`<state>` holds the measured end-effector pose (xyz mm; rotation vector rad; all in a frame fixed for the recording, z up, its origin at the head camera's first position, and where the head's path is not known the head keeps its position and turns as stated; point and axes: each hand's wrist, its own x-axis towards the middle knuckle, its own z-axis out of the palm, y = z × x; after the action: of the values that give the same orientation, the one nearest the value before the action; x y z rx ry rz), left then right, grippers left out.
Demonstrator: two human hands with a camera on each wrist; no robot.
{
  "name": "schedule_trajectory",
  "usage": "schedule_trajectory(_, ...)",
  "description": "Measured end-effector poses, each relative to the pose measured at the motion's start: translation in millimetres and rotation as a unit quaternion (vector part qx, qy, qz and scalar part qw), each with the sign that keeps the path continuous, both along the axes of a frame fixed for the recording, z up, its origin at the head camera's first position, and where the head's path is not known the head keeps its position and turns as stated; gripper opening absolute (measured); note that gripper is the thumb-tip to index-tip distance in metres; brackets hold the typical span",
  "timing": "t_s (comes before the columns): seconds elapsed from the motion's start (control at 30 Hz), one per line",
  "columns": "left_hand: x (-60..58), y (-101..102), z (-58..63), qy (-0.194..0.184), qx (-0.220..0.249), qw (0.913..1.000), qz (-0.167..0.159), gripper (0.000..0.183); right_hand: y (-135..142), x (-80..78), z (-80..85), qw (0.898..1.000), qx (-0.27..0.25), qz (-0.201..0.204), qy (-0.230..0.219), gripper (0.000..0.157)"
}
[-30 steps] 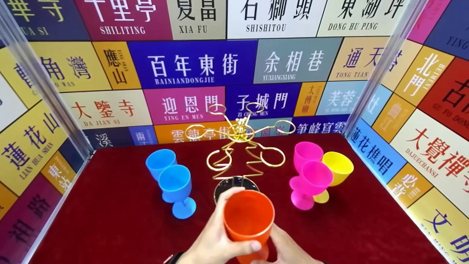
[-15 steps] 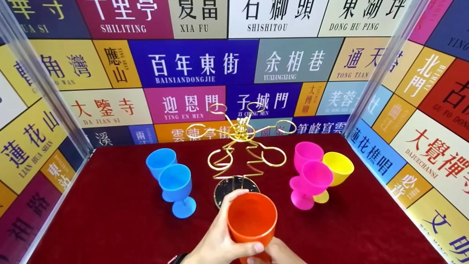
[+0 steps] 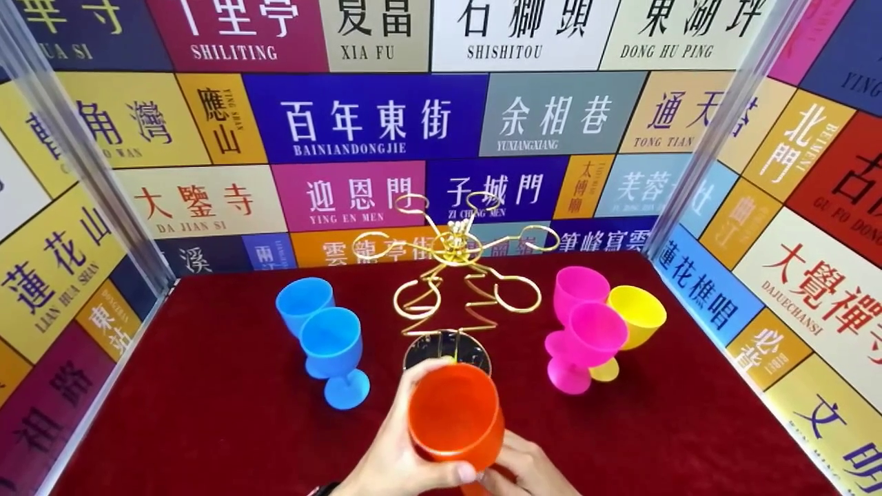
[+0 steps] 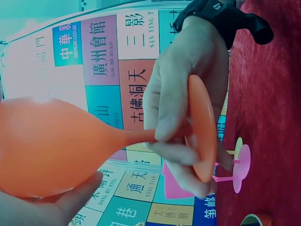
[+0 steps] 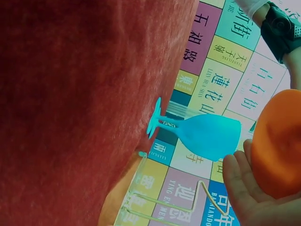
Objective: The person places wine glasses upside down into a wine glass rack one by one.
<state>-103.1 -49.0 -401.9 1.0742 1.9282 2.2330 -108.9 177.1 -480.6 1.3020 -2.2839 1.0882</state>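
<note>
An orange goblet point(image 3: 455, 413) is held above the table's near side, its mouth facing up toward the head camera. My left hand point(image 3: 396, 448) wraps the bowl, the thumb lying across its near side. Lower down, my right hand point(image 3: 527, 461) has hold of the stem; in the left wrist view its fingers point(image 4: 171, 101) pinch the stem just above the round foot point(image 4: 203, 127). The right wrist view shows the orange foot point(image 5: 282, 141) close to that hand. Behind the goblet stands a gold wire stand point(image 3: 457, 255) with ring-shaped arms and a round black base point(image 3: 417, 353), partly covered by my left hand.
Two blue goblets point(image 3: 331, 337) stand upright on the left of the dark red cloth point(image 3: 207, 427). To the right are two pink goblets point(image 3: 598, 334) and a yellow goblet point(image 3: 641, 310), grouped closely. Panels with printed lettering point(image 3: 365, 117) enclose the table at the back and sides.
The orange goblet and both hands shifted slightly right, then back left past their first position. My left hand keeps its grip on the bowl. The stand and other goblets stay where they were.
</note>
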Motion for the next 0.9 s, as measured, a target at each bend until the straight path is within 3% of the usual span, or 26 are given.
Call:
schedule_trajectory(0.07,0.7,-1.8,-0.6,-0.004,0.006,1.0000,-0.003,0.094,0.7,-2.0,0.7,0.999,-0.001,-0.003,0.036,0.043)
schedule_trajectory(0.2,0.3,-3.6,-0.8,-0.021,0.015,0.9996,-0.014,0.092,1.2,-4.4,4.1,0.998,0.004,-0.006,0.059,0.042)
schedule_trajectory(0.6,0.9,-7.1,-3.4,-0.022,0.021,0.9992,-0.025,0.092,3.8,0.3,11.4,0.999,0.016,-0.017,0.026,0.042)
schedule_trajectory(0.9,0.7,-15.9,-5.5,-0.053,0.020,0.9979,-0.030,0.091,3.6,-7.8,19.1,0.995,-0.001,0.022,0.096,0.027)
